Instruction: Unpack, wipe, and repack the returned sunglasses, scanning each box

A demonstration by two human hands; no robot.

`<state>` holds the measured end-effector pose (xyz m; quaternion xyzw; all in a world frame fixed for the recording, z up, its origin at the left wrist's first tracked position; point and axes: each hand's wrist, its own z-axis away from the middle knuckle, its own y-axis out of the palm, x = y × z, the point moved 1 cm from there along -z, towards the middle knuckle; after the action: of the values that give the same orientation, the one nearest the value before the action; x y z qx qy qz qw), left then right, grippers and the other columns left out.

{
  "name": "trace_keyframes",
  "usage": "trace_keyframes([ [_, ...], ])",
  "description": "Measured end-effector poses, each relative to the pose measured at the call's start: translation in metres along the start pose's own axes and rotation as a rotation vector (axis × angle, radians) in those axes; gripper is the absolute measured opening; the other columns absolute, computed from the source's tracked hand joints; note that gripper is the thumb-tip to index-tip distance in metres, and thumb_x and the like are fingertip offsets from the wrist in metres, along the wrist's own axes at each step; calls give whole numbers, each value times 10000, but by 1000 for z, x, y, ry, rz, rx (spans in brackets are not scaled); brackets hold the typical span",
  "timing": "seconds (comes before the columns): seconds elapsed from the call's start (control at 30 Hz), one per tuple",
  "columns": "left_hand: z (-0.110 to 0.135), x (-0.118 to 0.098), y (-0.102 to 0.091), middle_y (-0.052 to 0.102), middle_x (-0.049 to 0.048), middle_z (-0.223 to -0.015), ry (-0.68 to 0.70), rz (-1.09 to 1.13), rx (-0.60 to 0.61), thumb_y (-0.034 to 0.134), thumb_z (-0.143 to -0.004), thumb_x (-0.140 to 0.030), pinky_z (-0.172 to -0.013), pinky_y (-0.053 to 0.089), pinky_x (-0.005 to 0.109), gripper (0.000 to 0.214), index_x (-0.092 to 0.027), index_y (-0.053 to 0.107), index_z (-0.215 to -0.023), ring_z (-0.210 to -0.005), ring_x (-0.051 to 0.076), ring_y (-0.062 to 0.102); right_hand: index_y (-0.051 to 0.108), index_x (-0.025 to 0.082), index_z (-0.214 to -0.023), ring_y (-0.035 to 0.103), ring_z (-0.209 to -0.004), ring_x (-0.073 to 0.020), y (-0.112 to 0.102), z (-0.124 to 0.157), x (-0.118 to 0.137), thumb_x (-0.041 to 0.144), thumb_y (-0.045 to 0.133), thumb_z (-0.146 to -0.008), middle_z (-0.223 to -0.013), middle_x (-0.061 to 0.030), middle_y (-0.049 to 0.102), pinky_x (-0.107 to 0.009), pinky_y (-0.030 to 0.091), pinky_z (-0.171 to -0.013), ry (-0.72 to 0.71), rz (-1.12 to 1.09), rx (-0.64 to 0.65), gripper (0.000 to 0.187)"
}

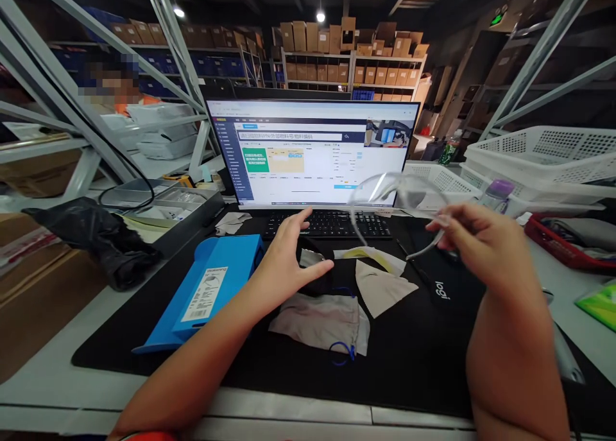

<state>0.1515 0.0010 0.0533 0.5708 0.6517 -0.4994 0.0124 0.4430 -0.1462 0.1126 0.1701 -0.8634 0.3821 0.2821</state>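
My right hand is closed on the temple of a pair of clear glasses, held up in front of the monitor. My left hand is open, fingers spread, hovering over a dark case on the black desk mat. A grey drawstring pouch lies just below that hand. A beige cleaning cloth and a yellowish slip lie beside it. An open blue box sits to the left.
A black keyboard lies under the monitor. White plastic baskets and a red basket stand at the right. A black bag lies at the left. Another person sits behind the metal racking at the far left.
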Motion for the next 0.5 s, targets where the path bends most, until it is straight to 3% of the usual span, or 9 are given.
trace_keyframes([
  [0.1,-10,-8,9,555,103,-1395,24,-201,99,657,-905,-303,-1121,460,443,416,-232,582,-1307,-1323,272,538,676,233,-875,643,-555,-180,-24,-5,-18,483,595,-933,-698,-37,718,-300,473,-522,123,-19,-126,269],
  [0.2,-32,-21,28,643,126,-1236,12,-486,377,583,-930,-196,-1035,498,425,246,-177,667,-1162,-1206,285,607,687,241,-895,658,-602,-196,-35,-6,-24,494,603,-937,-723,-46,720,-324,483,-572,131,62,-224,270],
  [0.27,-53,-25,47,682,160,-1137,-18,-570,498,619,-893,-154,-1019,484,475,154,-142,715,-1013,-1168,341,626,688,241,-891,660,-602,-194,-35,-6,-25,494,607,-939,-737,-48,723,-323,474,-569,121,61,-214,270],
  [0.37,-86,-17,82,699,173,-1132,-113,-622,629,724,-829,-139,-1051,455,491,126,-112,722,-952,-1191,351,620,674,247,-873,643,-568,-177,-31,-8,-26,494,610,-939,-748,-48,725,-306,457,-532,94,-2,-168,264],
  [0.5,-111,6,124,648,112,-1257,-270,-655,752,678,-938,-359,-984,534,484,347,-146,639,-1208,-1144,261,638,652,237,-845,625,-531,-160,-28,-11,-26,466,604,-936,-704,-28,711,-284,470,-501,27,-56,-129,251],
])
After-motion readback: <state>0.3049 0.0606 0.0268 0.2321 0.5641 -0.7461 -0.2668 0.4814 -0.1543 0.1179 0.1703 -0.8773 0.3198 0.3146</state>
